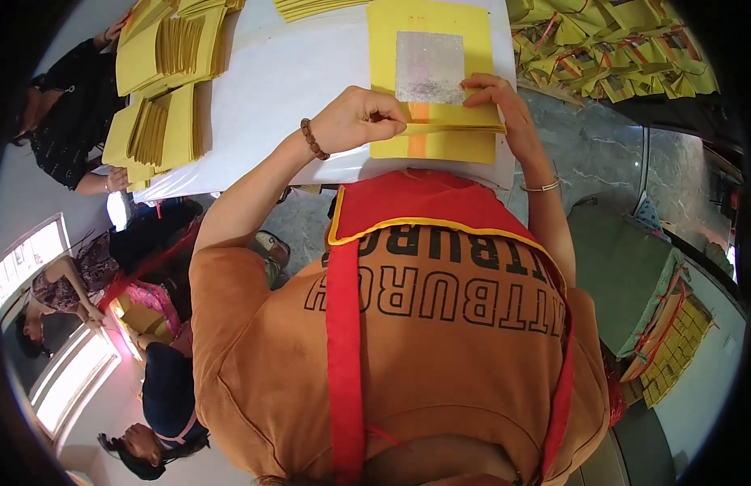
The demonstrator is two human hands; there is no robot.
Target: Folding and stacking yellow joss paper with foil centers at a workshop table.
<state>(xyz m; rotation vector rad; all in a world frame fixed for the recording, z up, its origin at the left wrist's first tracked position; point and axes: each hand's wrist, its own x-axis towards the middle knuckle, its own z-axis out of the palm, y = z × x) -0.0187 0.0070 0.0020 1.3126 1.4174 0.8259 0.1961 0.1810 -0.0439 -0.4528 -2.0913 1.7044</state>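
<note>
- The yellow rectangular paper sheet (383,53) lies in front of me at the near edge of the table, with a raised paper edge running across its lower part.
- On it sit a silver-grey, speckled square (429,65) and, nearer me, a narrow orange strip (417,147); small red marks by the far edge are too tiny to read.
- My left hand (357,119) is pinched, thumb against bent forefinger, on the left end of the raised edge, elbow bent out wide.
- My right hand (502,108) is at the sheet's right side, fingers curved inward with tips by the square's corner; I can't tell whether the thumb grips the paper.
- My two hands are apart, the raised edge spanning between them.
- On my wrists are a brown beaded bracelet (313,139) and a pale, thin bangle (540,186).
- Big dark block capitals cross my orange-brown cloth shirt (440,364), upside down here, partly covered by my red apron with yellow trim (428,202).
- The white-covered table (290,89) also bears folded yellow paper bundles (169,130), a dark-clothed person (76,121) beside them.
- Right of the table is a heap of yellow paper pieces with red strips (618,49).
</note>
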